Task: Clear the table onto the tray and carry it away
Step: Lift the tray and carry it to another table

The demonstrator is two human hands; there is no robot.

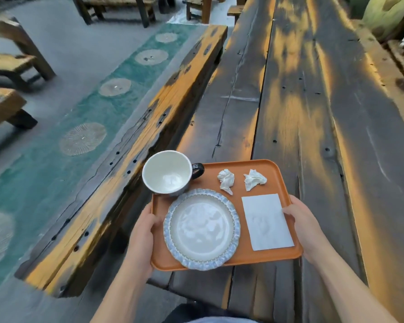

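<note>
So the loading looks done to me: the orange tray [261,256] has everything on it and both hands are clamped on its short ends, left hand [142,238] on the left rim, right hand [307,226] on the right rim, thumbs hooked over the top. The tray's long axis runs left to right between the hands, so the grip is about even and neither hand is nearer. The blue-rimmed plate [202,229] sits at the tray's near left, the empty mug [167,172] at the far left corner, hanging over the rim a little. Two crumpled napkins [226,180] lie at the far right and a flat napkin [266,221] near right. Can't quite tell if the tray is lifted off the wooden worktop [301,101] or resting on it. The left side looks heavier, so I'd keep it level when carrying it off.
</note>
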